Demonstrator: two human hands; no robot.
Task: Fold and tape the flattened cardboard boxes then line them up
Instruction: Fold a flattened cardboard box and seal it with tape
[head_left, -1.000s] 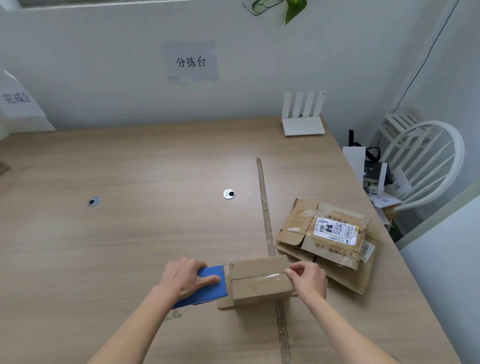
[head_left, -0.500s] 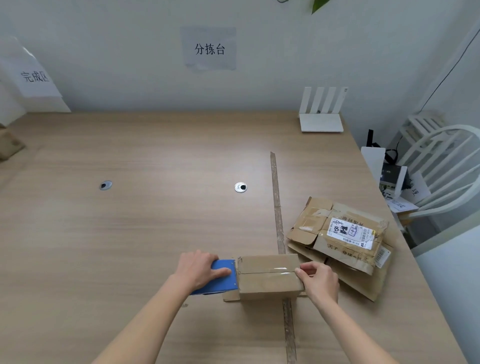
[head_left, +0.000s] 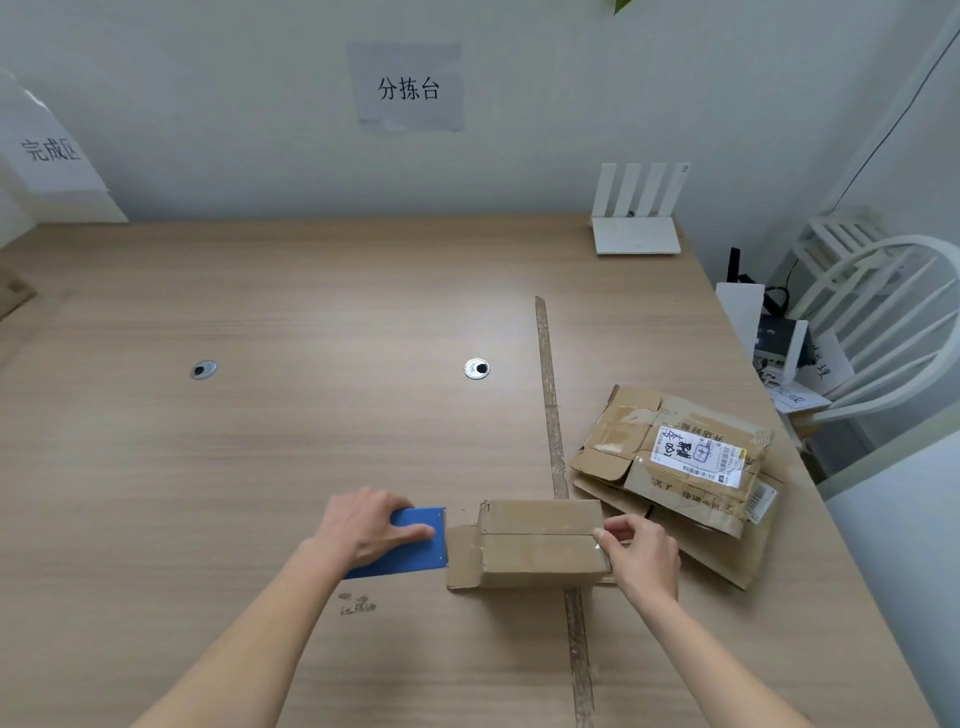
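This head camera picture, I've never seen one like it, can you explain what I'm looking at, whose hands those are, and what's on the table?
There is no machine here. A person wears a camera on the head, so you look forward and down along their own arms. The left hand holds a blue tape dispenser flat on the wooden table. The right hand pinches the right end of a folded cardboard box, seemingly at the tape along its top seam. Right of it lies a pile of flattened boxes, not yet folded. A long strip of brown tape runs across the table. A white router stands at the back, a white chair beside the table.
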